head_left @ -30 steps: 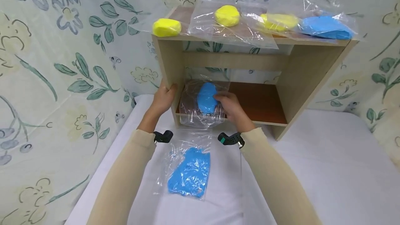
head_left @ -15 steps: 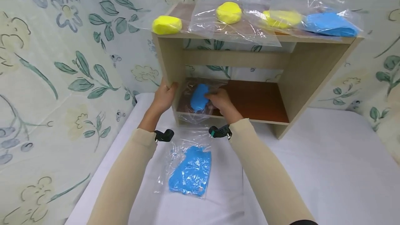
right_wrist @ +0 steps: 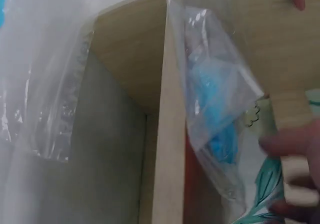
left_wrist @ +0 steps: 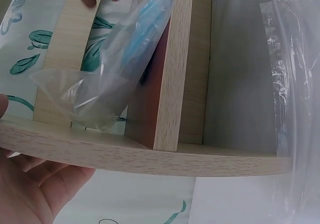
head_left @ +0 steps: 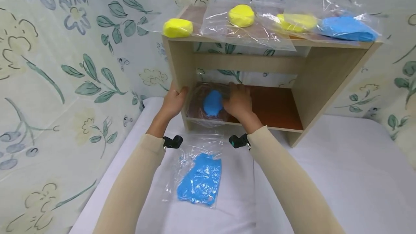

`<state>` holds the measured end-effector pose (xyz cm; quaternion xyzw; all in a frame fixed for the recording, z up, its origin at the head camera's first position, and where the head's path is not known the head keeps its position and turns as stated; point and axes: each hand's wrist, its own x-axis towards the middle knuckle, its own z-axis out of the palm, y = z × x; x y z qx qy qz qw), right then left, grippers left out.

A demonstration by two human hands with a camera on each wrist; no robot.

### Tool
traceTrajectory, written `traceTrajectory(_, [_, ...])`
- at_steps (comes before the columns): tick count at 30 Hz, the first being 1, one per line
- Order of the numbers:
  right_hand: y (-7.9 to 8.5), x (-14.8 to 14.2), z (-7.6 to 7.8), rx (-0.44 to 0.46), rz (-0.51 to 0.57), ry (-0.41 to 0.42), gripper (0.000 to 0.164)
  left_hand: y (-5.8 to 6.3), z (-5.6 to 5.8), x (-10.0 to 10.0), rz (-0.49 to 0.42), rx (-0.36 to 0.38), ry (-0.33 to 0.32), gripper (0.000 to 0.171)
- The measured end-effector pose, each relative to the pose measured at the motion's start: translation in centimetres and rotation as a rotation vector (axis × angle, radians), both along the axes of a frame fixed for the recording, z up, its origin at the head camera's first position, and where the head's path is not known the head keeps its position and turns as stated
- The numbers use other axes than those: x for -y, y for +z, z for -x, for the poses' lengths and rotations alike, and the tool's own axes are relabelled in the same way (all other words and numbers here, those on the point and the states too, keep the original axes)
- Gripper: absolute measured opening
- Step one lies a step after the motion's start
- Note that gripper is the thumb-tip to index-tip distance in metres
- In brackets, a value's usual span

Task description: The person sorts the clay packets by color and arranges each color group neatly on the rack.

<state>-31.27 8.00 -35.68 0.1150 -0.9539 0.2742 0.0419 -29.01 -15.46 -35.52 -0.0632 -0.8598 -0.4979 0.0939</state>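
In the head view a small two-level wooden shelf unit (head_left: 325, 71) stands on the white cloth. My left hand (head_left: 174, 101) grips the edge of its left side panel; the left wrist view shows thumb and fingers on either side of that panel. A clear plastic bag with a soft-looking blue lump (head_left: 212, 103) lies on the brown lower board, at the left. Just right of the lump is my right hand (head_left: 238, 100), fingers loosely bent. The right wrist view shows these fingers (right_wrist: 295, 144) apart from the blue lump (right_wrist: 215, 108), holding nothing visible.
Another clear bag with a flattened blue piece (head_left: 201, 180) lies on the white cloth (head_left: 351, 176) in front. On the top board are bagged yellow lumps (head_left: 241, 15) and a bagged blue piece (head_left: 347, 29). Flowered fabric (head_left: 42, 82) hangs behind and to the left.
My right hand pinched the blue lump's bag, moved it left and down onto the lower board, and has let go. The left hand keeps its grip on the panel.
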Motion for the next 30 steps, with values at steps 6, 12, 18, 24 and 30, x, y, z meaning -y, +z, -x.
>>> traceTrajectory(6, [-0.8,0.1,-1.0,0.056,-0.190,0.363,0.065,-0.3,0.1,-0.1,-0.022,0.000,-0.030,0.059])
traceTrajectory(12, [-2.1,0.0,-0.3,0.082,-0.203,0.367,0.064,-0.5,0.2,-0.4,-0.032,0.018,-0.021,0.060])
traceTrajectory(18, [-2.7,-0.9,-0.4,0.040,-0.058,0.371,0.058,-0.6,0.4,-0.5,-0.023,-0.005,-0.034,0.060])
traceTrajectory(24, [-1.9,-3.1,-4.9,-0.185,0.064,0.334,0.044,-0.1,0.5,-0.5,-0.002,-0.018,-0.043,0.058])
traceTrajectory(30, [-2.1,-4.5,-9.8,-0.224,0.013,0.299,0.034,-0.1,0.3,-0.2,-0.019,0.002,-0.041,0.057])
